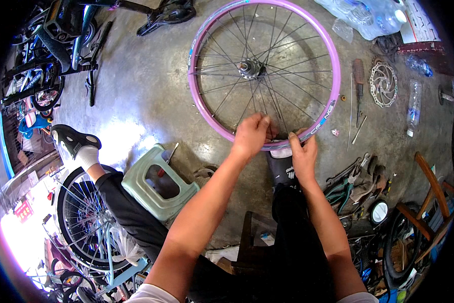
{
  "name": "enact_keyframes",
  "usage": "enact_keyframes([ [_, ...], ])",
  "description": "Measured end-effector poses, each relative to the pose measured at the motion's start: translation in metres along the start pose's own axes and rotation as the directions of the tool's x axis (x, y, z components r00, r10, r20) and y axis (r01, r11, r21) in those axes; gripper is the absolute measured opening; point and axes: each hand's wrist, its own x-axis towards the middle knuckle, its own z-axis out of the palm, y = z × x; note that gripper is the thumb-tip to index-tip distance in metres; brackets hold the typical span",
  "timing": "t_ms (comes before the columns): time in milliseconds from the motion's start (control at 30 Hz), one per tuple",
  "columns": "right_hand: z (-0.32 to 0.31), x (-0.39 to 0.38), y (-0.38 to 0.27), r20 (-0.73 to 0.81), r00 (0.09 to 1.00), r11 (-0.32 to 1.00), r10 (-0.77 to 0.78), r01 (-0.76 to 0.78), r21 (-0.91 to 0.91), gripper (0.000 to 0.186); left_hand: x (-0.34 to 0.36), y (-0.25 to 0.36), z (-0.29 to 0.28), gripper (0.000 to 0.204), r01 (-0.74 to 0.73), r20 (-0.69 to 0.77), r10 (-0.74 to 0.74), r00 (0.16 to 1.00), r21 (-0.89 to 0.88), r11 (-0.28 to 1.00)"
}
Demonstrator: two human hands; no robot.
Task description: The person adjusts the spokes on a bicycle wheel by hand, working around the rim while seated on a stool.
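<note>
A bicycle wheel with a purple rim (336, 63), thin dark spokes and a central hub (250, 67) lies in front of me, without a tyre. My left hand (255, 132) is closed inside the near part of the rim, its fingers pinched on a thin spoke; its far end is lost among the other spokes. At the near right of the rim, my right hand (304, 154) grips the purple edge between thumb and fingers. Beneath the rim, between my hands, is my right shoe (282, 169).
A pale green stool (136, 184) stands left of my arms. To the right lie a screwdriver (358, 73), a brake disc (383, 84), a plastic bottle (414, 108) and pliers (344, 197). Bicycle parts (68, 45) crowd the far left; a spoked wheel (80, 217) stands at near left.
</note>
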Motion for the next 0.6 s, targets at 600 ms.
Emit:
enact_keyframes([
  [600,-0.001,-0.003,-0.014,0.071,0.997,0.999,0.037,-0.038,0.006,0.019,0.009,-0.007,0.03,0.025,0.046,-0.261,-0.073,0.963,-0.107,0.993],
])
